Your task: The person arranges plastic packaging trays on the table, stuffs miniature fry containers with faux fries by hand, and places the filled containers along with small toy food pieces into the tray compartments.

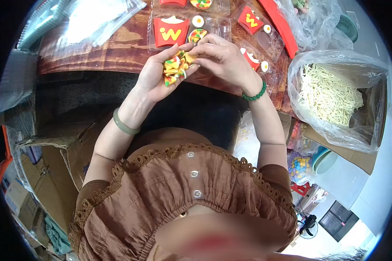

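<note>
My left hand is palm up at the table's front edge, cupped around a pile of small yellow, red and green pieces. Over its fingertips, my right hand has its fingers bent together at the right side of the pile; it seems to pinch a yellow piece. Just beyond the hands lies a clear plastic tray with a red fry-box shape marked in yellow, a small egg shape and a round multicoloured piece.
More trays with a red box shape lie to the right, beside a long red strip. A plastic-lined carton of pale strands stands at the right. Plastic sheets lie back left; an open cardboard box is below left.
</note>
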Available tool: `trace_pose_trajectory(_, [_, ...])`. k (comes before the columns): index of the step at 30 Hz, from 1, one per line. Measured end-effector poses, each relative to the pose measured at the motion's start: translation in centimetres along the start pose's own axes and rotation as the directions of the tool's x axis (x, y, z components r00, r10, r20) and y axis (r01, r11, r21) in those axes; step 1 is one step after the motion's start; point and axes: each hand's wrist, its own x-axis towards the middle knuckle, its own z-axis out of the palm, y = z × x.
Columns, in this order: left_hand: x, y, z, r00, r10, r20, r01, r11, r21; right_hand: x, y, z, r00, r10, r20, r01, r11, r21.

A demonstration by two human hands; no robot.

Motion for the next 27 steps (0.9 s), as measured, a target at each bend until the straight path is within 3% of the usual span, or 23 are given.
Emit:
trace_pose_trajectory(2, [0.1,0.1,-0.1,1.000,-0.004,0.002,0.004,1.000,0.008,0.2,0.0,-0.4,0.996,-0.075,0.044,0.076,0.997,-0.028])
trace_pose_trajectory(6, [-0.2,0.2,0.0,1.000,-0.016,0.009,0.016,1.000,0.010,0.1,-0.2,-0.5,0.998,-0.044,0.048,0.041,0.997,0.062])
trace_pose_trajectory(8, [-0.3,0.1,0.3,1.000,-0.014,-0.027,0.014,1.000,0.019,0.0,-1.0,-0.6,0.962,0.255,0.092,-0.269,0.940,0.211])
trace_pose_trajectory(9, [-0.3,0.0,0.3,0.999,0.005,-0.040,-0.003,0.999,0.036,0.0,-0.7,-0.5,0.962,0.257,0.091,-0.271,0.939,0.212])
trace_pose_trajectory(11, [-0.1,-0.1,0.2,0.999,0.020,-0.049,-0.017,0.998,0.056,0.1,0.2,-0.3,0.997,-0.048,0.053,0.043,0.996,0.084])
trace_pose_trajectory(18, [0.0,-0.1,-0.4,1.000,0.003,-0.008,-0.003,1.000,0.014,0.0,0.2,-0.4,0.994,0.083,0.071,-0.095,0.979,0.183])
trace_pose_trajectory(20, [0.0,-0.1,-0.6,1.000,0.017,-0.010,-0.017,1.000,0.014,0.1,0.4,-0.8,0.994,-0.060,0.086,0.055,0.996,0.070])
trace_pose_trajectory(23, [-0.3,-0.1,-0.1,0.998,0.047,-0.049,-0.046,0.999,0.007,0.2,0.5,-1.6,0.998,0.043,-0.038,-0.043,0.999,-0.012])
trace_pose_trajectory(25, [-0.3,-0.1,-0.3,0.998,0.046,-0.035,-0.046,0.999,0.001,0.0,1.7,-1.1,0.998,0.013,-0.064,-0.020,0.994,-0.104])
trace_pose_trajectory(27, [-0.2,-0.3,-0.1,0.997,0.047,-0.054,-0.047,0.999,0.001,0.1,3.3,0.0,0.988,-0.152,-0.033,0.144,0.974,-0.176])
